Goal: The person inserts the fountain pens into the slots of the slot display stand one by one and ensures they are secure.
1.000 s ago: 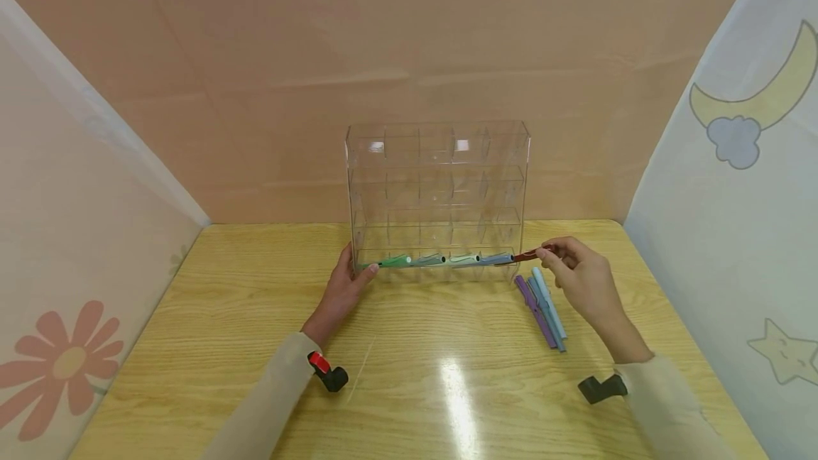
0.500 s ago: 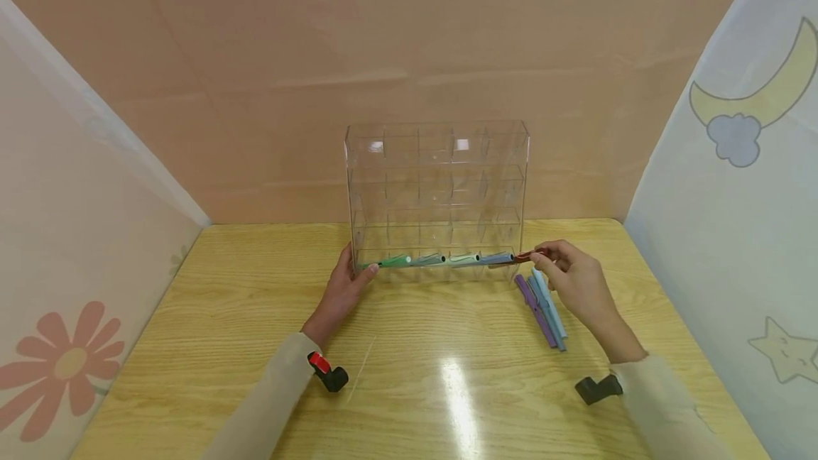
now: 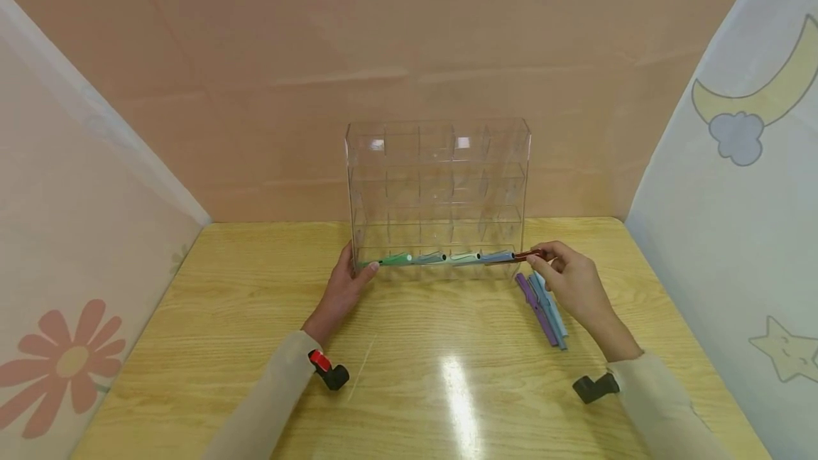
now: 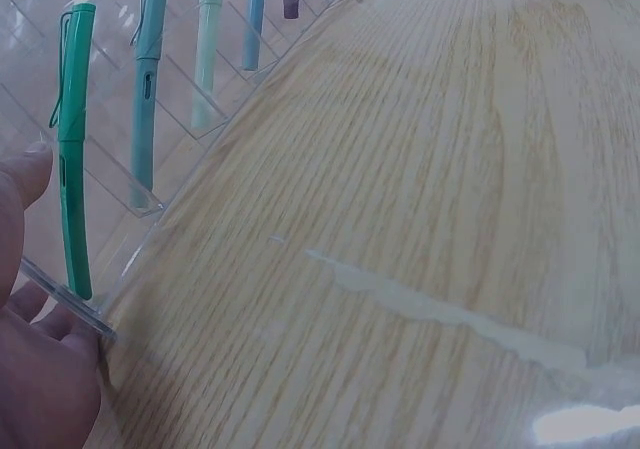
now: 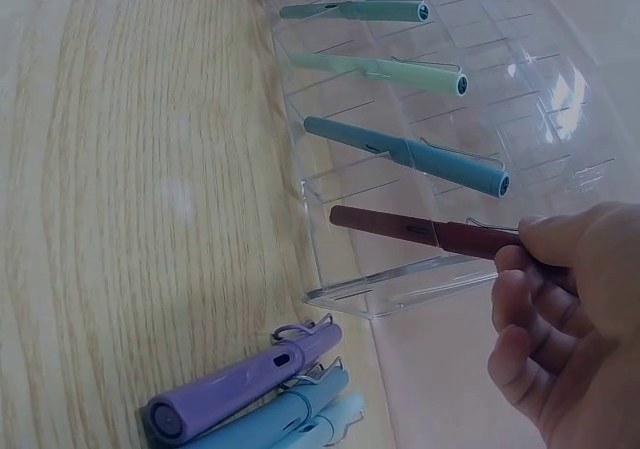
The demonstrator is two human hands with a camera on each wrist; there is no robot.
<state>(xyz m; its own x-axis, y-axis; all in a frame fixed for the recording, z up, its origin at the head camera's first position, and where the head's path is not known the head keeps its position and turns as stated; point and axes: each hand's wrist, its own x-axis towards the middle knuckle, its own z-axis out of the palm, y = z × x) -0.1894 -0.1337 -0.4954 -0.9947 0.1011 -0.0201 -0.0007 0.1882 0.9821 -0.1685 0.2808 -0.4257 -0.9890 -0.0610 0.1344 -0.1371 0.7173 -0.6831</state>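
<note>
A clear acrylic rack (image 3: 437, 194) with rows of compartments stands upright at the back of the table. My left hand (image 3: 343, 294) holds its lower left edge, thumb in front and fingers around the side. In the bottom row lie a green pen (image 4: 72, 149), a teal pen (image 5: 355, 10), a mint pen (image 5: 385, 72) and a blue pen (image 5: 410, 156). My right hand (image 3: 571, 282) pinches the cap end of a dark red pen (image 5: 425, 231), whose other end lies inside the bottom right compartment.
To the right of the rack, a purple pen (image 3: 537, 309) and two blue pens (image 3: 548, 307) lie together on the wooden table (image 3: 255, 318). An orange-brown backdrop (image 3: 281, 91) rises behind, with patterned side cloths at left and right.
My right hand has moved slightly left and down, carrying the dark red pen further into the rack's bottom right. My left hand has stayed on the rack.
</note>
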